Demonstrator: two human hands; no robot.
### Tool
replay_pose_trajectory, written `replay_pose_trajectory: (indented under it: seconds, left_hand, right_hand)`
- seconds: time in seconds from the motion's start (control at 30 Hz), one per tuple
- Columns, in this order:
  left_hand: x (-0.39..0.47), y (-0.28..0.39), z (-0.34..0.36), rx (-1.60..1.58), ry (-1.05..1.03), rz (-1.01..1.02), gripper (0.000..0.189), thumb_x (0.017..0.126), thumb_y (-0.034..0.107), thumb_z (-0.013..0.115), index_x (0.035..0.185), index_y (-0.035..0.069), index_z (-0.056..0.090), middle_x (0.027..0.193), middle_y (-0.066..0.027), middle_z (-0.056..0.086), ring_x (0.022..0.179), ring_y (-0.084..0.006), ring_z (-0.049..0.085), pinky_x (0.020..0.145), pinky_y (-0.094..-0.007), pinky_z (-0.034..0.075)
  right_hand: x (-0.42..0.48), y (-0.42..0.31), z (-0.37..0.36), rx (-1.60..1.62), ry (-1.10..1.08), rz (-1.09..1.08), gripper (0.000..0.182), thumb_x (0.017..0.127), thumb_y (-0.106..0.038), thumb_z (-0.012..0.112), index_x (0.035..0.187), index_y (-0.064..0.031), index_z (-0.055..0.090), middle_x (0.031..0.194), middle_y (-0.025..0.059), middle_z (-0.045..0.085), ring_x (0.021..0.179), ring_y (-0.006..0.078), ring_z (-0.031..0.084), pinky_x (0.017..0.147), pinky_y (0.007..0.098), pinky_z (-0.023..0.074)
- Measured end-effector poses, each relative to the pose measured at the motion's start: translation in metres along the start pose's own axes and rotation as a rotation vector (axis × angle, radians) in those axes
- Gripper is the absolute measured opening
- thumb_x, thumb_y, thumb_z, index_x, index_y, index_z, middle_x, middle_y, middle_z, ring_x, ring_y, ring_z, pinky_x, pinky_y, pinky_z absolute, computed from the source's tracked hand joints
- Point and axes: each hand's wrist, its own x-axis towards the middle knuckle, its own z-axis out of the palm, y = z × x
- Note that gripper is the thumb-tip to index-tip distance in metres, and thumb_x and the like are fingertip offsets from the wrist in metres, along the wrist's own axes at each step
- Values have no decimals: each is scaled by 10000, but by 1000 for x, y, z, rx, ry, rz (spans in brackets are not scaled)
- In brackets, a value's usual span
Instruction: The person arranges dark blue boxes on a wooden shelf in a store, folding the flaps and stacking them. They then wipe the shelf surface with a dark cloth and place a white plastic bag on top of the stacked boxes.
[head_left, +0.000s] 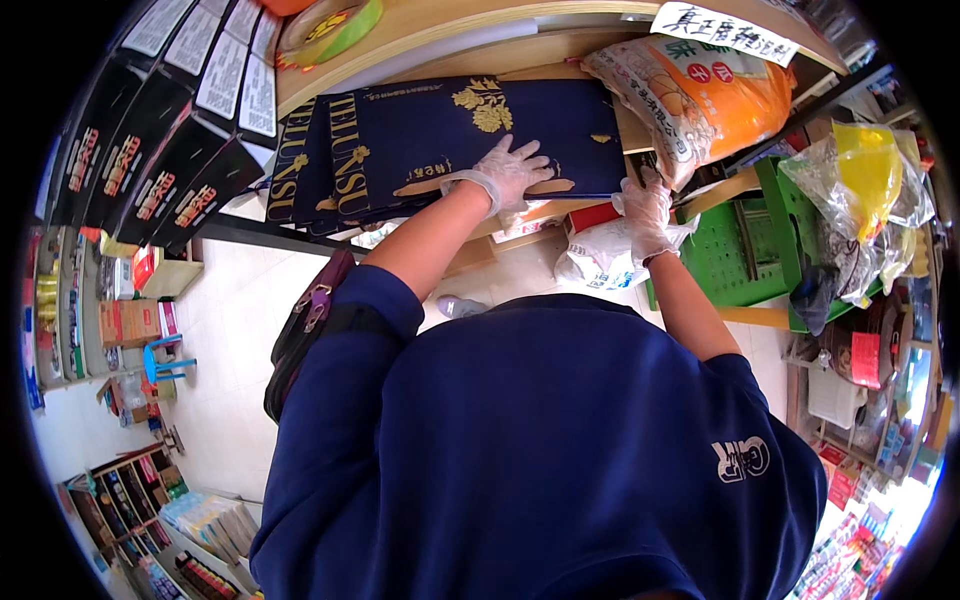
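My left hand (517, 174), in a clear disposable glove, rests with fingers spread on a dark blue flat package (420, 124) printed with gold flowers and lettering. It lies on top of similar blue packages (300, 161) that stick out to the left. My right hand (645, 214), gloved too, is at the shelf's front edge by the package's right end. Its fingertips are close to the bottom of an orange and clear plastic bag (697, 97) bearing print. Whether they grip anything cannot be seen. A white plastic bag (604, 259) hangs or lies beneath this hand.
Black boxes (150, 157) stand at the left, beside rolls of tape (330, 30) on the upper wooden shelf (427, 37). A green perforated crate (720, 247) and crumpled plastic bags (862, 187) are at the right. A blue stool (166, 360) stands on the tiled floor.
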Motion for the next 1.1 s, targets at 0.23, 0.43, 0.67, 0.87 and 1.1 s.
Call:
replay_pose_trajectory:
  seconds: [0.23,0.43,0.67,0.87,1.1]
  left_hand:
    - [-4,-23,14,-44,46,1,471,783,443,690,1176,213,570,1350,11,511,1385,-253,333,1144,-570,181]
    - [-27,-33,28,-137,125,-65,377,802,367,696,1122,199,587,1289,6,551,1352,-258,377,1122,-560,239]
    - [-26,-31,27,-154,148,-69,362,805,344,699,1116,194,589,1298,-2,545,1361,-247,365,1107,-555,265]
    - [-33,-30,18,-120,50,-81,524,849,455,626,1320,252,519,1456,-11,425,1419,-275,263,1130,-577,199]
    - [-93,-60,4,-195,213,-488,645,886,547,524,1456,300,349,1542,-10,292,1446,-300,175,1137,-593,150]
  right_hand:
    - [-10,-35,-35,954,-604,628,396,938,-261,609,599,-95,487,539,7,436,461,111,363,471,267,270]
    - [-9,-71,-55,856,-547,496,324,908,-212,652,663,-60,504,564,9,485,499,104,442,497,257,353]
    - [5,-41,-38,797,-618,512,262,904,-239,653,845,-24,516,619,29,533,566,126,552,540,256,473]
    - [31,-44,-13,658,-698,487,274,918,-276,622,899,-26,512,649,31,564,592,140,599,539,259,510]
    - [34,-49,-1,-363,-547,-168,622,862,-502,545,1246,-13,561,1120,234,638,1115,361,576,976,429,420]
